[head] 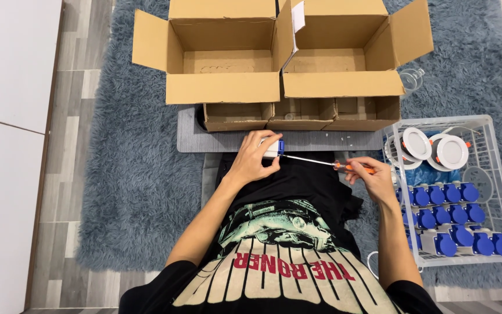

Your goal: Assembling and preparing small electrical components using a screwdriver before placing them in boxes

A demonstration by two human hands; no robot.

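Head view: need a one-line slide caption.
Seated person's left hand holds a small white-and-blue part while the right hand drives an orange-handled screwdriver into it, beside a wire basket of blue parts.

My left hand point(254, 158): forearm angled inward, fingers curled shut in a grip. My right hand point(370, 177): wrist bent, fingers pinched closed, held level opposite.

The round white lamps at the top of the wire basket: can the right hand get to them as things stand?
Probably yes, once freed. The right hand holds an orange-handled screwdriver beside the white wire basket. The round white lamps lie uncovered in its open top, with nothing between.
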